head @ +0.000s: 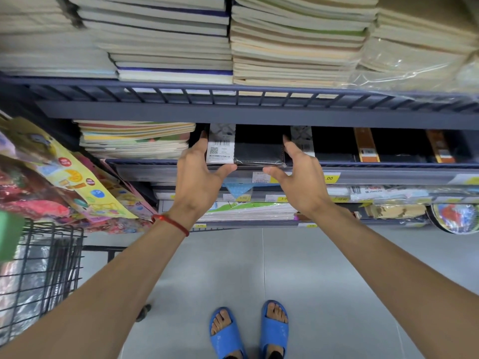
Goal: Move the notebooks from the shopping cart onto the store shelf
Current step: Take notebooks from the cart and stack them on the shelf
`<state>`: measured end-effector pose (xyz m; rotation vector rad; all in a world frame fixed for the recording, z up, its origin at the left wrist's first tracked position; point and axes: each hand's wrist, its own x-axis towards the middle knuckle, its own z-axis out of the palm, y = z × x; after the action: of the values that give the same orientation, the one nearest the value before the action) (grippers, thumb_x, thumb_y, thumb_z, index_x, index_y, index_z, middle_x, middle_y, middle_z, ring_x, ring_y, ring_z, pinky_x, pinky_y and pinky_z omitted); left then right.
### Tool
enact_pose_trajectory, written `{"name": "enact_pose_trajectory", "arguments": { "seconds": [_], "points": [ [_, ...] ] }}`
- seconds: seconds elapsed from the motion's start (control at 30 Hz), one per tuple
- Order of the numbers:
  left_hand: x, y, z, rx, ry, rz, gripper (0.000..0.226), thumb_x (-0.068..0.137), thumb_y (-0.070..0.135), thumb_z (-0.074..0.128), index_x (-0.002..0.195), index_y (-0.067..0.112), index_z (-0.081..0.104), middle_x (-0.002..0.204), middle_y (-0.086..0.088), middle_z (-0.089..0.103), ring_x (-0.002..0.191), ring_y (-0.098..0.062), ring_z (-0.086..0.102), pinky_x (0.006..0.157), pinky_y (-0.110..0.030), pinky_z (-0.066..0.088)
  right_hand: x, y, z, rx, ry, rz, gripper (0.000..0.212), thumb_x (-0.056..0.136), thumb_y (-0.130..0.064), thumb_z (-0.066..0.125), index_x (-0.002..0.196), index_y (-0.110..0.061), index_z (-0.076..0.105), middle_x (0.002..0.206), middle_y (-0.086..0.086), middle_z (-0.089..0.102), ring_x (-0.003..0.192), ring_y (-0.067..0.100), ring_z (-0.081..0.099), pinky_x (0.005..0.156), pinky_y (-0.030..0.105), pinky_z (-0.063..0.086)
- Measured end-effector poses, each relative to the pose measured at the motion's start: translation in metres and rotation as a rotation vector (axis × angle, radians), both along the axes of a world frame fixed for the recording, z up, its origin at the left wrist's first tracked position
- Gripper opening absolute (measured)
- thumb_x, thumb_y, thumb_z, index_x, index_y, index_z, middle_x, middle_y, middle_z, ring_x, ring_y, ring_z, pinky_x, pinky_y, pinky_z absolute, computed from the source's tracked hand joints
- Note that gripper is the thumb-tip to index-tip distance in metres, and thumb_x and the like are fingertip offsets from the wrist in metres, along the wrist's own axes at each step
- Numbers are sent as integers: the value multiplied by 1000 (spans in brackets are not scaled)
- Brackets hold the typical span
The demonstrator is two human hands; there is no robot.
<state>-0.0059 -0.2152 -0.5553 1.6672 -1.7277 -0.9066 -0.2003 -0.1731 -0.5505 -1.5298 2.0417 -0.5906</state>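
Note:
A black notebook point(259, 152) in clear wrap, with a white barcode band on its left end, lies at the front of the middle store shelf point(388, 165). My left hand point(199, 177) grips its left end, fingers along the side and thumb under the front edge. My right hand point(298, 177) holds its right end the same way. The black wire shopping cart point(44, 268) stands at the lower left, with plastic-wrapped items inside that I cannot make out.
Stacks of cream notebooks point(168, 42) fill the upper shelf. Thin colourful exercise books point(134, 138) sit left of the black notebook, more black notebooks with brown bands point(365, 146) to its right. Sticker packs point(64, 177) hang at left. Grey tiled floor lies below.

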Motion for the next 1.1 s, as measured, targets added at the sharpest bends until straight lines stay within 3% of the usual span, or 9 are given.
{"name": "enact_pose_trajectory", "arguments": {
  "seconds": [0.13, 0.3, 0.47, 0.57, 0.77, 0.87, 0.97, 1.1],
  "points": [
    [-4, 2, 3, 13, -30, 54, 67, 80, 33, 81, 137, 13, 52, 135, -1, 60, 123, -13, 45, 104, -20, 37, 8, 17, 0, 13, -83, -62, 74, 93, -39, 66, 155, -19, 29, 153, 2, 45, 141, 20, 42, 114, 41, 39],
    [-13, -1, 4, 10, -24, 124, 68, 85, 30, 77, 140, 4, 47, 140, -10, 55, 136, -26, 42, 114, -35, 37, 25, 46, 13, -28, -114, -144, 59, 96, -28, 64, 150, -18, 41, 146, -1, 53, 137, 18, 44, 113, 30, 37],
    [-12, 17, 12, 16, 9, 148, 71, 88, 20, 73, 148, 7, 39, 148, -9, 49, 139, -24, 43, 116, -40, 36, 35, 67, 29, 36, -249, -211, 45, 97, -19, 63, 141, -16, 53, 136, -2, 60, 124, 14, 54, 98, 17, 39],
    [-2, 46, 28, 60, 46, 144, 68, 92, 15, 67, 151, 4, 34, 152, -11, 44, 141, -24, 40, 118, -40, 32, 44, 87, 42, 43, -330, -215, 33, 96, -14, 62, 129, -15, 62, 126, -5, 63, 120, 12, 57, 101, 22, 44],
    [29, 124, 76, 108, 85, 214, 55, 94, 10, 61, 145, 4, 42, 145, -11, 51, 133, -24, 49, 108, -41, 42, 81, 133, 77, 70, -468, -151, 26, 93, -6, 61, 118, -11, 68, 117, 0, 70, 105, 13, 65, 100, 28, 50],
    [52, 167, 100, 91, 106, 244, 44, 92, 7, 61, 135, 6, 52, 132, -10, 60, 122, -25, 57, 100, -48, 49, 103, 155, 100, 87, -498, -81, 26, 93, -4, 59, 116, -12, 68, 110, 0, 70, 97, 10, 64, 93, 22, 50],
    [71, 209, 127, 93, 95, 256, 37, 92, 7, 60, 130, 7, 56, 125, -9, 64, 116, -25, 61, 97, -42, 52, 125, 180, 122, 82, -564, -30, 26, 91, 0, 58, 112, -11, 69, 101, 0, 70, 92, 11, 65, 91, 26, 53],
    [101, 257, 158, 93, 104, 304, 37, 91, 2, 58, 128, 7, 58, 122, -4, 66, 111, -20, 62, 79, -7, 45, 157, 214, 150, 89, -561, 100, 23, 91, -2, 59, 110, -10, 70, 97, 0, 71, 86, 8, 65, 78, 8, 49]
  ]
}}
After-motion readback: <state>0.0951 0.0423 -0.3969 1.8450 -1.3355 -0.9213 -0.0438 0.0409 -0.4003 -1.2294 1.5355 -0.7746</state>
